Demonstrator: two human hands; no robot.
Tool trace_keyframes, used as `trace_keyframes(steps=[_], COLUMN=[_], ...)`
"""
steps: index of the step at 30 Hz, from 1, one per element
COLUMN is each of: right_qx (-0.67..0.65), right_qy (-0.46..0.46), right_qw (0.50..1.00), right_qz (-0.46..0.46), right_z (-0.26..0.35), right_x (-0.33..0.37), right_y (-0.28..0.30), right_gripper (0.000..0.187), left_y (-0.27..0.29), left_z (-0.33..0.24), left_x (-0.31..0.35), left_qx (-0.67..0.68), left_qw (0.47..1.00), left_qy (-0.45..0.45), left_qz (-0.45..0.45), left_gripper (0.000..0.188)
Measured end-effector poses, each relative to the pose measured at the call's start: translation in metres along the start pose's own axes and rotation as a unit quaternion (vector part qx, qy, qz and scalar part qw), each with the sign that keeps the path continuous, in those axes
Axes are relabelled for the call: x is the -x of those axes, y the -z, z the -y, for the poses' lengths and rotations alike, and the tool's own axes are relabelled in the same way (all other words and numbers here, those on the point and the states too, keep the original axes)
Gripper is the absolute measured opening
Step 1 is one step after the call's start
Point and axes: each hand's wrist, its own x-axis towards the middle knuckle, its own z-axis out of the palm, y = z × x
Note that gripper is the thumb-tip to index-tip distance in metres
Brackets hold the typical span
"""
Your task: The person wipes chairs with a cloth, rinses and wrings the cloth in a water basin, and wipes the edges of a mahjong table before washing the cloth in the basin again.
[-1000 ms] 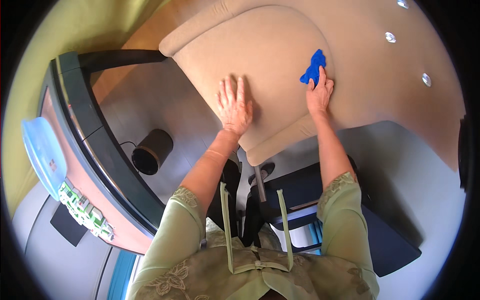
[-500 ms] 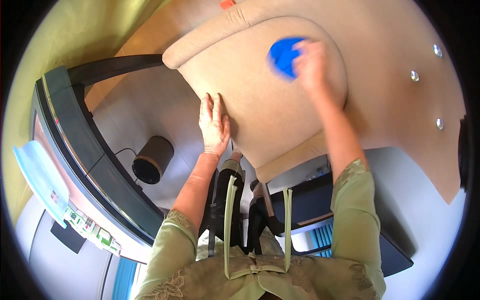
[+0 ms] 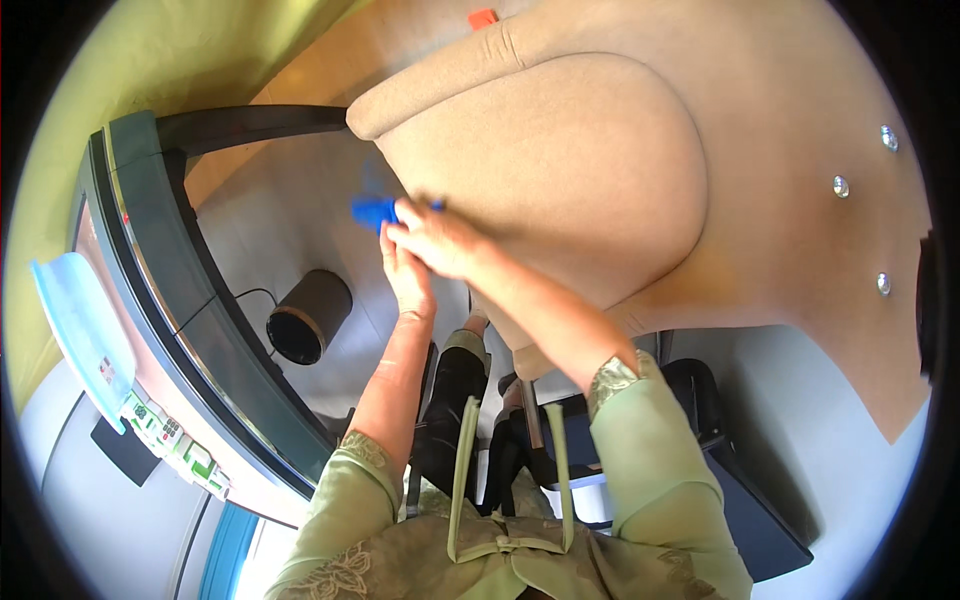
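My right hand (image 3: 440,242) is closed on a bunched blue cloth (image 3: 374,212) and reaches across to the front left edge of a beige upholstered seat (image 3: 570,170). The cloth is blurred, and part of it shows past the seat's edge. Just below is my left hand (image 3: 408,282), close against the right hand and seeming to touch it. Its fingers point up toward the cloth and are partly covered by the right hand.
A dark cylindrical bin-like object (image 3: 310,316) with a thin cable stands on the floor. Left of it curves a dark-edged table (image 3: 235,345) bearing a light blue tray (image 3: 85,335). Shiny buttons (image 3: 841,187) dot the beige backrest. A dark chair-like object (image 3: 750,510) is lower right.
My right hand has swept the blue cloth from the far right of the seat to its left edge, beside my left hand. The left hand has come off the seat surface.
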Motion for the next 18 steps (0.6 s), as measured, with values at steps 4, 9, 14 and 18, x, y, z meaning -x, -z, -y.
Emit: trace_keyframes(steps=[4, 9, 14, 18], right_qx=[-0.082, 0.099, 0.244, 0.199], right_qy=[-0.054, -0.093, -0.246, -0.209], right_qw=[0.994, 0.955, 0.864, 0.907], right_qz=[0.046, -0.263, -0.366, -0.308], right_z=[0.006, -0.056, -0.126, -0.116], right_x=[0.011, -0.016, -0.042, -0.067], right_y=[0.008, 0.125, 0.2, 0.143], right_gripper=[0.017, 0.023, 0.043, 0.046], left_y=[0.024, -0.059, -0.134, -0.134], left_z=[0.016, -0.057, -0.109, -0.12], left_x=[0.011, -0.029, -0.108, -0.14], left_qx=[-0.088, -0.455, -0.488, -0.434], left_qw=[0.995, 0.804, 0.736, 0.747], left_qy=[0.018, -0.365, -0.454, -0.48], left_qz=[0.035, 0.118, 0.117, 0.153], left_gripper=[0.05, 0.057, 0.05, 0.054])
